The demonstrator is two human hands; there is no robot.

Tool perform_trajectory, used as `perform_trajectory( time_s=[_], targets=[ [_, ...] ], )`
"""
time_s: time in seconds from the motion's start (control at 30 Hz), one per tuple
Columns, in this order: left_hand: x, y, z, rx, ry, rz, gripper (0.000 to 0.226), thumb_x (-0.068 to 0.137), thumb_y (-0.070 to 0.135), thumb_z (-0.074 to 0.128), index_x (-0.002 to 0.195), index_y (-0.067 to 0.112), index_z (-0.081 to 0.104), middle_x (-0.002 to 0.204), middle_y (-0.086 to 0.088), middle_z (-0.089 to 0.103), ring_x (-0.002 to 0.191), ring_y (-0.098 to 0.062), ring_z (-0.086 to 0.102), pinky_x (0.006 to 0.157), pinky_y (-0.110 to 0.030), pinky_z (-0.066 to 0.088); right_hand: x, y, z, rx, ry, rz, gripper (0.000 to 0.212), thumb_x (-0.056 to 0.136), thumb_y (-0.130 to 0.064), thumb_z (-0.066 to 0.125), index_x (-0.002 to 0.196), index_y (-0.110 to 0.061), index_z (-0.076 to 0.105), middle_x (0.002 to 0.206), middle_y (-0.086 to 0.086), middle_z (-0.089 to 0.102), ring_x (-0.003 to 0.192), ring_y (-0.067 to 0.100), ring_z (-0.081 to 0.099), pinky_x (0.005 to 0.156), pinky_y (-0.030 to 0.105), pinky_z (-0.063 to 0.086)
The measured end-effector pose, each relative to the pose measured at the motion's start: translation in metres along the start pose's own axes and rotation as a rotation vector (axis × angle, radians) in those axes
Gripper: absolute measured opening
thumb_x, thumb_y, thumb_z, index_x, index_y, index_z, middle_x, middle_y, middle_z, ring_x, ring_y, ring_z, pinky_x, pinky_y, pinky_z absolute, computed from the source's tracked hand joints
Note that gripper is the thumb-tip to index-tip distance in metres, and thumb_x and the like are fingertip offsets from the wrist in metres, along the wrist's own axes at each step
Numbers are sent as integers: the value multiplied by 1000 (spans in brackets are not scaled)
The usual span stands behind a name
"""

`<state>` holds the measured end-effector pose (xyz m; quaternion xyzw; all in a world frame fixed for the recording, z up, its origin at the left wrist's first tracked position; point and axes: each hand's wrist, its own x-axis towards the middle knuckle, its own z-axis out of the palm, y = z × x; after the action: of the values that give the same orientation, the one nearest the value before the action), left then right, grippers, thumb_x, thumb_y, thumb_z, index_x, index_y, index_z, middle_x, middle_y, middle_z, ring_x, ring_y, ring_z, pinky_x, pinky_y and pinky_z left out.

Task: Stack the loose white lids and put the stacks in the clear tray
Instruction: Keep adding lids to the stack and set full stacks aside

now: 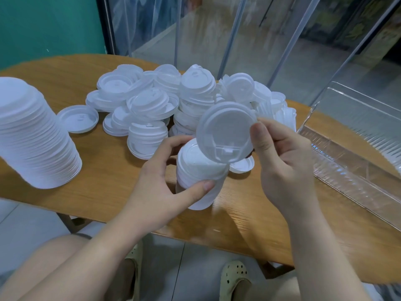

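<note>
- The thin white plastic lid [225, 131] looks light, flexible and slick; hold it by the rim.
- The right hand [282, 161] pinches this lid at its edge, tilted over the stack.
- The left hand [160, 181] curls round the short stack of white lids [197, 177], above the wooden table [108, 174].
- Loose white lids [173, 98] lie heaped beyond; the clear rectangular tray [347, 166] stands right.

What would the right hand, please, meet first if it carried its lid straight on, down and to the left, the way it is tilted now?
Most likely the stack of lids gripped by the left hand. The lid pinched by the right hand already overlaps the stack's top, though depth is unclear.
</note>
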<state>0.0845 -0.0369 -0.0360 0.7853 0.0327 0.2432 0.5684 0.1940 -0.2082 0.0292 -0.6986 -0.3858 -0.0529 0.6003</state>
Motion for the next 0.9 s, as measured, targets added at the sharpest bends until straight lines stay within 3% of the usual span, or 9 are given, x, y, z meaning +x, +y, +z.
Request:
perform_trajectory(
  time_s=[0.1,0.23,0.4,0.53,0.7,0.9],
  targets=[
    [0,-1,0,6,-2,5,73,70,53,79,135,35,52,128,15,64,121,-16,61,100,-35,51,-2,-5,5,17,-52,14,24,104,-25,52,91,-18,71,72,9,62,67,29,55,61,37,44],
    [0,-3,-1,11,-3,4,74,69,54,80,135,34,53,128,14,65,120,-17,62,101,-36,51,1,-2,6,36,-56,77,28,105,-21,54,81,-24,66,68,-7,57,62,9,51,59,22,42],
    [1,-1,-3,8,-11,-12,74,67,56,80,134,36,56,127,18,66,119,-10,62,98,-21,49,2,11,10,73,-83,280,18,100,-27,61,103,-14,73,72,-4,65,63,10,54,57,22,45],
    [1,0,-3,-2,-9,-5,75,66,56,81,135,36,57,126,20,66,119,-9,62,96,-15,47,2,13,16,55,-89,304,18,94,-32,61,95,-19,73,70,-4,65,62,5,55,58,18,47],
    [1,-4,-2,-4,2,1,90,61,58,84,143,38,51,131,27,63,123,-1,59,99,-12,45,3,14,18,42,-70,309,15,93,-35,61,89,-25,72,78,21,63,65,15,52,59,32,43],
    [2,-4,-1,-26,9,1,95,59,57,85,145,46,46,131,31,60,123,0,57,96,-8,43,3,19,20,28,-58,288,18,94,-35,62,83,-24,72,77,27,56,65,23,47,58,48,41]
  ],
)
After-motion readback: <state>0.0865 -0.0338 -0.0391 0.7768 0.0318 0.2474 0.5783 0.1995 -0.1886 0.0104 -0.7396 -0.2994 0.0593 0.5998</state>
